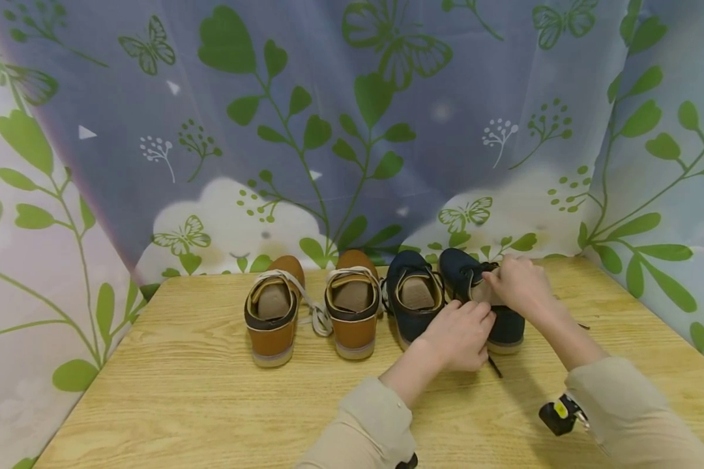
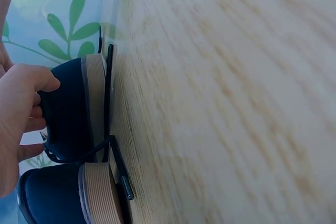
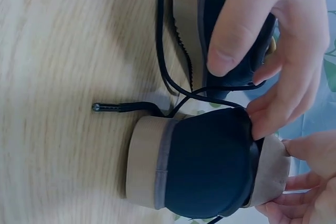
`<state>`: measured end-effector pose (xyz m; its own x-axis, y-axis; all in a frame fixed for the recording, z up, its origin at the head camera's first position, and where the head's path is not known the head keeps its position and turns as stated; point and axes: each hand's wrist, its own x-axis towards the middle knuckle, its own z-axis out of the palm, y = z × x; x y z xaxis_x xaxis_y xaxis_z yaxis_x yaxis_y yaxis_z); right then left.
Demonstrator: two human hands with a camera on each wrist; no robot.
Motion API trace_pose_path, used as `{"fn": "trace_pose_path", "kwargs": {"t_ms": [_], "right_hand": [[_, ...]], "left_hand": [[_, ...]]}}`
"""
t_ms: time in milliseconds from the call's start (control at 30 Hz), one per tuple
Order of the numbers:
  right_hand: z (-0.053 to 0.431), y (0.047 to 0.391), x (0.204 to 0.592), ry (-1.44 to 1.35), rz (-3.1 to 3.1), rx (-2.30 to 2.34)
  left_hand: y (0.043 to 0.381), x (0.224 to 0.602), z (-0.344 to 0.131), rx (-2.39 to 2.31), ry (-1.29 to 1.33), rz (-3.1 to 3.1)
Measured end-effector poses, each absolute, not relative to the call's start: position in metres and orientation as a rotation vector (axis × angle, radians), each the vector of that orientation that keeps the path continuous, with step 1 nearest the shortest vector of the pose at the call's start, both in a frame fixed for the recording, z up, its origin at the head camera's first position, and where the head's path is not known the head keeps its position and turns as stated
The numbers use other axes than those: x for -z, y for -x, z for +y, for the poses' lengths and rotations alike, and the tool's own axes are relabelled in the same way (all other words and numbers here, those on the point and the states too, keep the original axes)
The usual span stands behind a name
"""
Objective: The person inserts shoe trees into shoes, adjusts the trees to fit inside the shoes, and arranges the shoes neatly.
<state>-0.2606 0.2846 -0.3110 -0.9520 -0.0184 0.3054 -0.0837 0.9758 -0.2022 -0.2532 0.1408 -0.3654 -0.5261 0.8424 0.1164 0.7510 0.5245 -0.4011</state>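
Observation:
The right-hand navy lace-up shoe (image 1: 507, 329) stands on the table between both hands, heel towards me. My left hand (image 1: 460, 333) holds it at the heel collar; in the left wrist view the shoe (image 2: 65, 111) has a fingertip against its heel edge, the thumb apart. Between the fingers and thumb of my right hand (image 1: 522, 286) is the end of a beige insole (image 3: 270, 174), which juts up out of the shoe's opening. A dark lace (image 3: 184, 90) trails beside the heel, its tip on the table. The shoe's front part is partly hidden by my right hand.
Another navy shoe (image 1: 407, 293) stands close on the left, its insole visible inside. Further left are two tan shoes (image 1: 354, 335) with pale laces. A patterned curtain (image 1: 328, 163) hangs behind the wooden table (image 1: 211, 417). A small black device (image 1: 557, 415) hangs at my right sleeve.

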Motion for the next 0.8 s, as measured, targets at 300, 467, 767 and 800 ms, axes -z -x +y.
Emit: {"fn": "trace_pose_path", "kwargs": {"t_ms": [300,467,767,800], "right_hand": [[0.294,0.264,0.304,-0.127,-2.958,-0.258],[0.305,0.262,0.294,-0.347,-3.019,-0.236],[0.315,0.262,0.299,-0.582,-2.945,-0.047],[0.316,0.263,0.300,-0.598,-2.933,-0.036]], "left_hand": [[0.252,0.362,0.140,-0.441,1.338,-2.503],[0.252,0.363,0.141,-0.449,1.325,-2.514],[0.252,0.362,0.141,-0.444,1.328,-2.543],[0.252,0.361,0.141,-0.442,1.329,-2.542]]}}
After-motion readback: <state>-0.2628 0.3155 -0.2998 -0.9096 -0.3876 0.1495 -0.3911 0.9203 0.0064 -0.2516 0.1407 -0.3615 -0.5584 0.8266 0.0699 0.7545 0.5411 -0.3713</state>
